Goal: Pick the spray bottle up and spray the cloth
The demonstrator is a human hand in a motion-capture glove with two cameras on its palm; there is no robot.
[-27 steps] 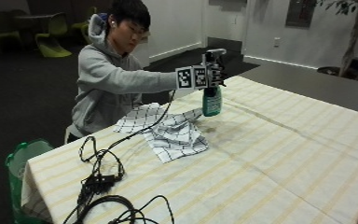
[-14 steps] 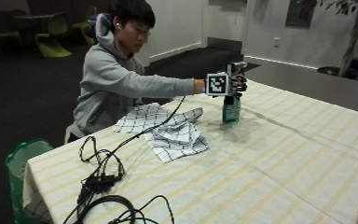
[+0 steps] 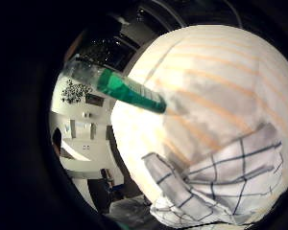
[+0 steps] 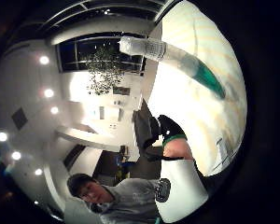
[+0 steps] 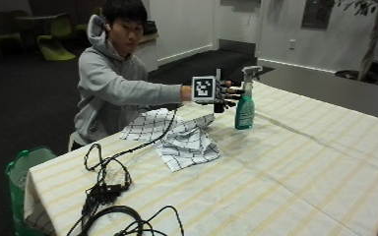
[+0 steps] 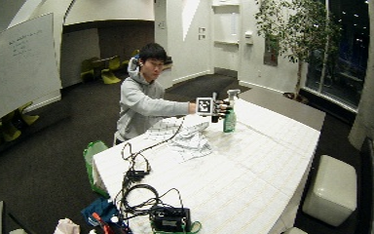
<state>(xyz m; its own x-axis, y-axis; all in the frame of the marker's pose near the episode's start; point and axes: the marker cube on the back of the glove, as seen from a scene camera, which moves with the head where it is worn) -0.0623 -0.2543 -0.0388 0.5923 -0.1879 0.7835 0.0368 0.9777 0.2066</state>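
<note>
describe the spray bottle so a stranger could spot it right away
On the long table with the striped tablecloth, look beyond the crumpled checked cloth. The spray bottle stands upright there beside the gloved right hand: green liquid, white trigger head.

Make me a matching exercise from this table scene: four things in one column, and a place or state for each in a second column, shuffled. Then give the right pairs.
Things:
1. spray bottle
2. checked cloth
3. gloved right hand
4. black cables

Places or states:
A. lies crumpled on the striped tablecloth in front of the person
B. stands upright on the table, green liquid inside
C. trail across the near end of the table
D. raised beside the bottle's top, nothing in it

Pairs: 1-B, 2-A, 3-D, 4-C
</note>
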